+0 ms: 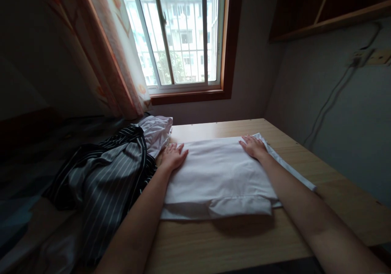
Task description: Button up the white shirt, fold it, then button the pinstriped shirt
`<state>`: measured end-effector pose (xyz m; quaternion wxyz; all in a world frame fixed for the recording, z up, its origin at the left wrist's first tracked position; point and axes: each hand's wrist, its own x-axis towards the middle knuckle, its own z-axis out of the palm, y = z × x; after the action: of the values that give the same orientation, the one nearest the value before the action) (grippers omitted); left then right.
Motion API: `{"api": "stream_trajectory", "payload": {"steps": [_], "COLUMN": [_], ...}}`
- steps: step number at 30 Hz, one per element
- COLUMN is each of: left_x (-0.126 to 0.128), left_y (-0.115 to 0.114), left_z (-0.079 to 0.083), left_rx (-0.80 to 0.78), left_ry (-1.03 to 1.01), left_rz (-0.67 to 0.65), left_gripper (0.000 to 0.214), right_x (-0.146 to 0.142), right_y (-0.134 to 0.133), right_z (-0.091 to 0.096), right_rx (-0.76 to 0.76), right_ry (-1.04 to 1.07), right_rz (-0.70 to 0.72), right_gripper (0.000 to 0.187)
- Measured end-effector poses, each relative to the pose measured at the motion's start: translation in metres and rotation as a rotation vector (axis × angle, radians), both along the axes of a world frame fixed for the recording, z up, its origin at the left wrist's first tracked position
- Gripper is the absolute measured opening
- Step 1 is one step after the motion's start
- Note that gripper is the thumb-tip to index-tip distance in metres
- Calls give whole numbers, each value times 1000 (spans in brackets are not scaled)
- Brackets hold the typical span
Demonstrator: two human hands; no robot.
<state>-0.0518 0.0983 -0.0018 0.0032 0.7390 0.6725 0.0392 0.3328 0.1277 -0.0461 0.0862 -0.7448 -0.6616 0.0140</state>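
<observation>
A folded white garment lies flat on the wooden table. My left hand rests palm down on its far left corner, fingers stretched out and holding nothing. My right hand lies flat on the far right corner, fingers also spread. Both forearms reach across the cloth from the near edge.
A dark striped garment is heaped at the table's left, with another white piece behind it. A window with a patterned curtain is beyond. A cable hangs on the right wall below a wooden shelf.
</observation>
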Motion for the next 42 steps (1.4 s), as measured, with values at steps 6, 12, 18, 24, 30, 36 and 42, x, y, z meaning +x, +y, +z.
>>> {"api": "stream_trajectory", "payload": {"steps": [6, 12, 18, 24, 30, 36, 42], "left_x": [-8, -5, -5, 1, 44, 74, 62], "left_y": [3, 1, 1, -6, -35, -101, -116], "left_z": [0, 1, -2, -2, 20, -3, -16], "left_rx": [-12, -4, 24, 233, 311, 117, 42], "left_ry": [-33, -34, -36, 43, 110, -39, -73], "left_rz": [68, 81, 76, 30, -160, -223, -282], "left_gripper": [63, 62, 61, 48, 34, 57, 59], "right_x": [32, 53, 37, -48, -91, -89, -89], "right_y": [-2, -5, -13, -52, -101, -104, -107], "right_z": [-2, -9, 2, 23, 16, 17, 15], "right_rx": [-13, 41, 350, 321, 53, 71, 63], "right_ry": [1, 34, -58, 43, 145, 170, 176], "right_rz": [-90, -233, -190, 666, 786, 760, 743], "right_gripper": [62, 59, 41, 44, 60, 55, 56]}}
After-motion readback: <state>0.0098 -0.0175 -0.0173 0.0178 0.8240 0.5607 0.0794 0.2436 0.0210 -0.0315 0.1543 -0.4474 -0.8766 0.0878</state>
